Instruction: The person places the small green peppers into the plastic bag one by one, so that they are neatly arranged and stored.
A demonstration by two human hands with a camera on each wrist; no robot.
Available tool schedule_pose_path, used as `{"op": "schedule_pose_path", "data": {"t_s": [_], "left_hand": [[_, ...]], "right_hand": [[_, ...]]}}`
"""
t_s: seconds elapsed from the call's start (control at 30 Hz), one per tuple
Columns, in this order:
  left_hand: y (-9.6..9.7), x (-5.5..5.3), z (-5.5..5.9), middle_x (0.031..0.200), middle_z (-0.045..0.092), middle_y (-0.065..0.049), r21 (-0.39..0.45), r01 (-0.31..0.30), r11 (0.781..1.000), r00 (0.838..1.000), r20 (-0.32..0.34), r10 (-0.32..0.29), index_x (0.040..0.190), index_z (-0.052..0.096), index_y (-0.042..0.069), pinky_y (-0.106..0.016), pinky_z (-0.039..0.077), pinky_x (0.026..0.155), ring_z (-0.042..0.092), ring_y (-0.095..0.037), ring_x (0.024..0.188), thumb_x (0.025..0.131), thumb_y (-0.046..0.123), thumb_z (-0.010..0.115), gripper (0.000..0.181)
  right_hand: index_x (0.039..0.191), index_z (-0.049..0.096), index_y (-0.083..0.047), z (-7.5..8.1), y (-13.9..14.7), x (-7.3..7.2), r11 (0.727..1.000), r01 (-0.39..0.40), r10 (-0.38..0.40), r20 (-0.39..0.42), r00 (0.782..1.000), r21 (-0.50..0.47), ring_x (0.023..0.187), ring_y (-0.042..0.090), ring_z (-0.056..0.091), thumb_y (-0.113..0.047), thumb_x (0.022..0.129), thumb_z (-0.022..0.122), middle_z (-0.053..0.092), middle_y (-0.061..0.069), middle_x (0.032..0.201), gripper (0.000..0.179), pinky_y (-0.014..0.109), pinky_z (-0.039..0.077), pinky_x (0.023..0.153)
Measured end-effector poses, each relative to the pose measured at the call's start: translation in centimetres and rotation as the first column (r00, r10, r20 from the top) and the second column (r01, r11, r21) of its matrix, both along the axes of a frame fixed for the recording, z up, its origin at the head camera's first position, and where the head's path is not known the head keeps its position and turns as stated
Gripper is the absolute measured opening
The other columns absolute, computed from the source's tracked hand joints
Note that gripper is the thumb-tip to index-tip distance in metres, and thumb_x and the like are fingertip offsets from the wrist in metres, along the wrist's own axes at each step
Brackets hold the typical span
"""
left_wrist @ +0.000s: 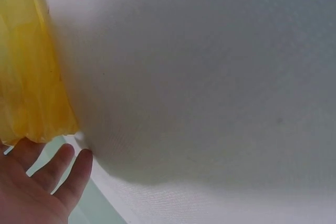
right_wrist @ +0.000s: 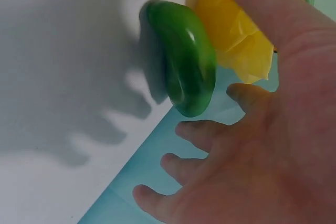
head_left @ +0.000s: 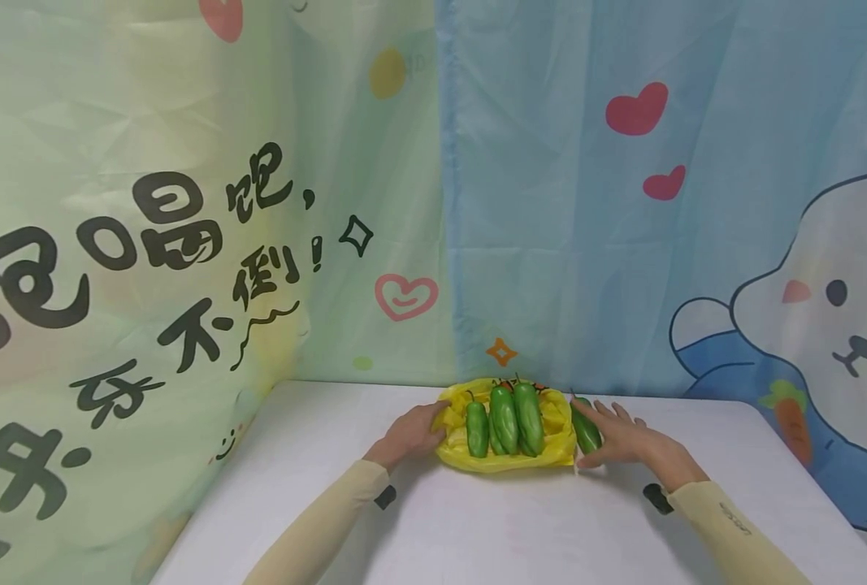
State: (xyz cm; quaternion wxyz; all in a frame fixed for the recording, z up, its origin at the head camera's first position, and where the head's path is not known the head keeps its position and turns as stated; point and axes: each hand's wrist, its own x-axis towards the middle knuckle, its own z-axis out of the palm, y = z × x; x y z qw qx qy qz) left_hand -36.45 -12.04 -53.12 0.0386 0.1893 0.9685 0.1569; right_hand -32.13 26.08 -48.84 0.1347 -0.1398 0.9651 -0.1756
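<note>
A yellow plastic bag (head_left: pixel 502 465) lies spread on the white table, and three long green peppers (head_left: pixel 505 418) rest side by side on it. My left hand (head_left: pixel 414 432) is at the bag's left edge; in the left wrist view its fingers (left_wrist: pixel 79 174) are extended, one touching the yellow plastic. My right hand (head_left: pixel 622 436) is spread beside the bag's right edge, close to another green pepper (head_left: pixel 587 429). That pepper lies on the table just outside the bag. In the right wrist view, the right fingers (right_wrist: pixel 197 134) are apart around its end, holding nothing.
The white table (head_left: pixel 492 536) reaches back to hanging cloths. A green cloth (head_left: pixel 360 162) with dark lettering is on the left, a blue cloth (head_left: pixel 696 284) with a cartoon figure on the right. Small reddish bits show behind the peppers.
</note>
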Motion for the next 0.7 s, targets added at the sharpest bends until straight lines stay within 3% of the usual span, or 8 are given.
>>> {"op": "schedule_pose_path", "data": {"t_s": [0.3,0.7], "left_hand": [[0.0,0.1,0.1,0.147,0.056,-0.009,-0.001,0.003,1.000,1.000,-0.005,-0.003,0.152,0.043,0.016,-0.045,0.043,0.114,0.053,-0.028,0.136,0.099,0.029,0.050,0.055],[0.0,0.0,0.0,0.147,0.056,-0.009,-0.005,0.005,1.000,1.000,-0.010,-0.005,0.152,0.043,0.016,-0.044,0.043,0.115,0.053,-0.027,0.136,0.099,0.029,0.050,0.055]], "right_hand": [[0.158,0.024,-0.010,-0.5,-0.1,-1.0,0.998,0.031,-0.032,0.023,0.999,0.054,0.141,0.067,0.011,-0.043,0.079,0.083,0.019,0.042,0.156,0.104,0.083,0.014,0.108],[0.155,0.033,-0.005,-2.1,-0.7,-1.9,0.998,0.055,-0.055,-0.003,0.998,0.010,0.137,0.063,0.024,-0.035,0.086,0.077,0.031,0.042,0.149,0.087,0.084,0.022,0.104]]}}
